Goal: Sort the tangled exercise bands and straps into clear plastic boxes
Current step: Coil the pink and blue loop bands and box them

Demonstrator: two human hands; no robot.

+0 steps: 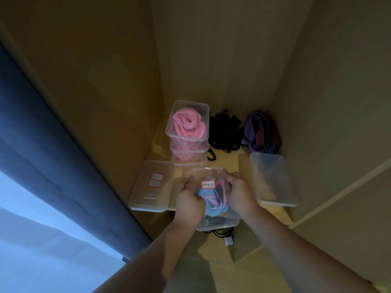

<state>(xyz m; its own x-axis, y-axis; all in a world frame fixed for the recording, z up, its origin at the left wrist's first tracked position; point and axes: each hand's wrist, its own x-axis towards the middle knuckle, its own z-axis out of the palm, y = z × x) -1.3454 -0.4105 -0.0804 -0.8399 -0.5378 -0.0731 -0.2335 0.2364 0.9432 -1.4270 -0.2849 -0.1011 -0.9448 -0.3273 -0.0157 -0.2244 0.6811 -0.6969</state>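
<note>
Gripping the labelled lid (208, 172) of a clear box (218, 224) at lower centre, the left hand (189, 197) and right hand (239, 191) are curling fingers over its edges; blue and pink bands (213, 199) are lying inside.

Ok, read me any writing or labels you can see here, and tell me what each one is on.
Red-bordered label on the front box lid: handwritten, too blurred to read.
Two small labels on the left lid: too blurred to read.
No other text shows.
</note>
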